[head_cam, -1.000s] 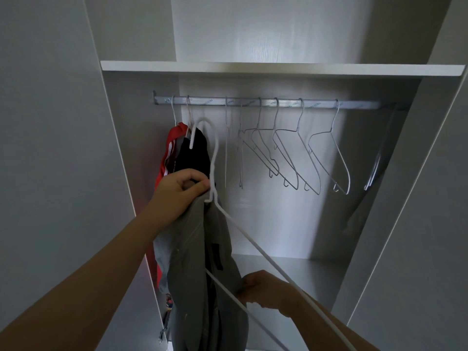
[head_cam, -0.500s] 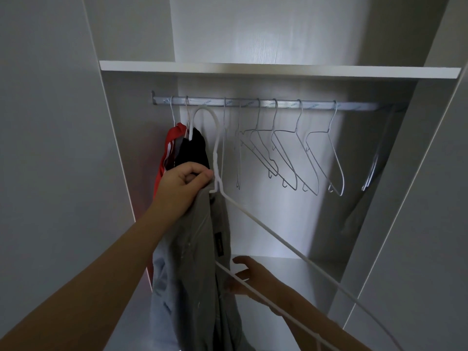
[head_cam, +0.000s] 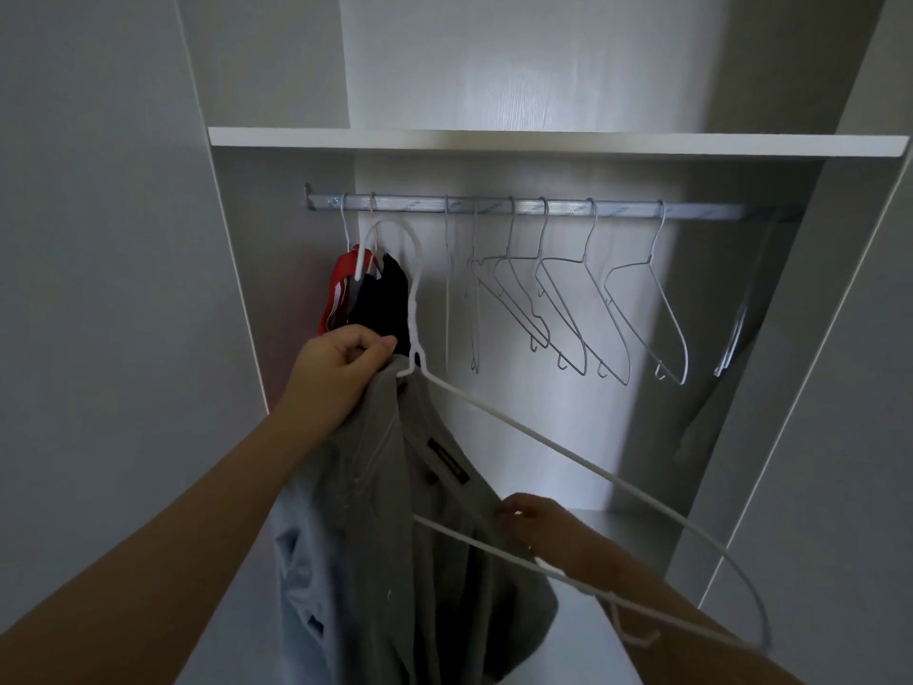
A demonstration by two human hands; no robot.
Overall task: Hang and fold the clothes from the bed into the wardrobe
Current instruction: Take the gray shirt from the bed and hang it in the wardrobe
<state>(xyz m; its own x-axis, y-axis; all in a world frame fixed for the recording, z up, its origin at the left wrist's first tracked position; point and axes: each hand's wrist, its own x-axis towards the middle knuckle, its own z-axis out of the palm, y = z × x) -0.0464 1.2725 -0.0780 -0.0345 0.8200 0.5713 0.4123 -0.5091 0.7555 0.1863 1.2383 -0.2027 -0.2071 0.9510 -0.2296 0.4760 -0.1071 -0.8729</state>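
A grey garment (head_cam: 375,526) hangs half on a white wire hanger (head_cam: 558,452), below the metal rail (head_cam: 494,206) of the open wardrobe. My left hand (head_cam: 341,368) is shut on the garment's top by the hanger's neck. The hanger's hook (head_cam: 390,239) stands just under the rail, not over it. My right hand (head_cam: 538,529) pinches the garment's edge near the hanger's lower bar. A red garment (head_cam: 336,294) and a black one (head_cam: 383,304) hang at the rail's left end.
Several bare wire hangers (head_cam: 568,299) hang along the middle of the rail, one more at the far right (head_cam: 736,328). A white shelf (head_cam: 543,140) runs above the rail. Wardrobe side panels stand left (head_cam: 99,289) and right (head_cam: 840,388). A lower shelf (head_cam: 617,531) lies beneath.
My left hand has held the hanger near the rail with little movement. My right hand opened, then closed again on the garment's edge, pulling the cloth toward the hanger's right shoulder.
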